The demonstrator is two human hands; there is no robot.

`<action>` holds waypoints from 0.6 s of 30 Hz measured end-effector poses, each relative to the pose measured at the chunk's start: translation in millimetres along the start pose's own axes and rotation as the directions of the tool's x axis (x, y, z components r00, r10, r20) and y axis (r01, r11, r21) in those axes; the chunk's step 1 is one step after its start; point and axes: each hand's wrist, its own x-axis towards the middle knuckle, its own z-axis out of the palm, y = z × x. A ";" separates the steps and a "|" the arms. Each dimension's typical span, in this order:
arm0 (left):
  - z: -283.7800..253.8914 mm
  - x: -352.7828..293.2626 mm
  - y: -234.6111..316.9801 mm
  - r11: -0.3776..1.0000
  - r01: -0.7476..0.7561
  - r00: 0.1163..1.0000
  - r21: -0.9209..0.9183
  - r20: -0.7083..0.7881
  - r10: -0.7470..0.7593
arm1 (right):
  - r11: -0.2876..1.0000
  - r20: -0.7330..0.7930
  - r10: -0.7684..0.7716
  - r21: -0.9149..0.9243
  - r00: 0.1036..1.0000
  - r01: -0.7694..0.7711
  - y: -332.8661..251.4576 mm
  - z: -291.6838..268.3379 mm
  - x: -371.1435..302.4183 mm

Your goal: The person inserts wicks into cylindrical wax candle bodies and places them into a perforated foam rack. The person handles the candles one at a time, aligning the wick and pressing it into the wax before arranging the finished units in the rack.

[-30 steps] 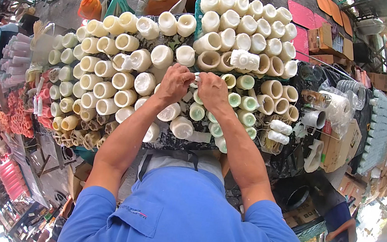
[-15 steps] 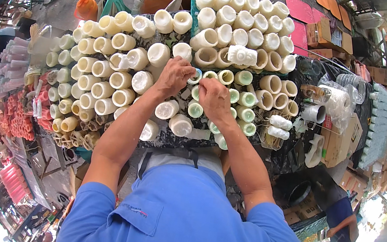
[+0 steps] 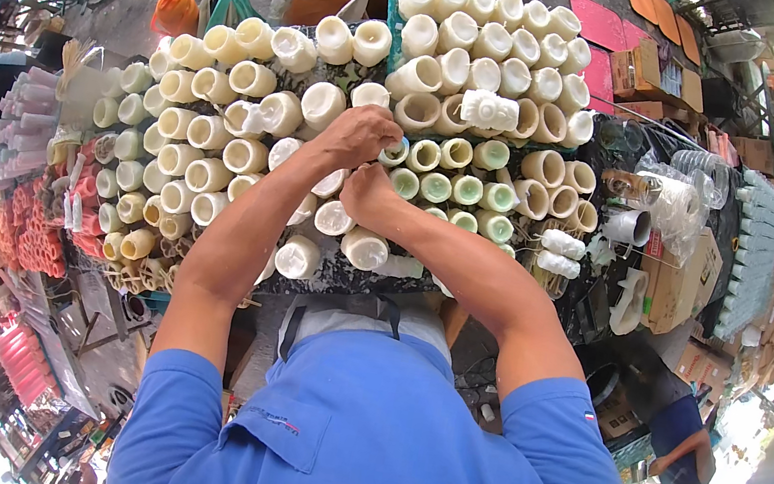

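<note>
My left hand point(image 3: 363, 137) is closed, its fingertips at a small candle with a pale blue rim point(image 3: 394, 152); whether it grips the candle or a wick there, I cannot make out. Just nearer to me, my right hand point(image 3: 370, 193) is curled closed, and its fingers hide whatever they hold. To the right of both hands stand short hollow candles with pale green insides point(image 3: 435, 187), in rows. White, filled candles point(image 3: 323, 105) stand to the left and beyond my hands. Another white candle point(image 3: 366, 249) lies below my right hand.
Hollow cream wax cylinders point(image 3: 208, 175) crowd the table's left side. A green-edged tray of candles with wicks point(image 3: 491, 41) is at the back; a white moulded candle point(image 3: 490, 111) lies across its front. Cardboard boxes point(image 3: 682, 284) stand at right. A person point(image 3: 684, 441) is at lower right.
My right hand has moved left, away from the green candles, to just below my left hand. More of the green candles show now. My left hand has hardly moved.
</note>
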 end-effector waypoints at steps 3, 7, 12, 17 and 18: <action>2.2 0.6 -0.1 1.000 0.010 1.000 0.014 0.008 -0.010 | 0.998 0.088 -0.021 -0.064 0.996 0.027 3.5 22.9 23.9; 5.2 0.0 0.3 0.998 0.048 0.998 0.041 0.030 -0.049 | 0.958 -0.154 0.252 0.181 0.956 -0.223 9.6 66.0 56.2; 5.6 -1.6 1.3 0.998 0.058 0.998 0.038 0.005 -0.058 | 0.986 -0.123 0.151 -0.046 0.981 -0.157 10.8 97.7 68.3; 5.2 -2.6 0.1 0.997 0.051 0.999 0.060 -0.011 -0.050 | 0.998 -0.245 0.061 0.027 0.968 -0.057 12.4 77.4 57.6; 5.1 -3.2 0.0 0.997 0.063 0.998 0.048 -0.010 -0.062 | 0.999 -0.249 0.001 -0.049 0.969 -0.013 13.1 68.0 50.8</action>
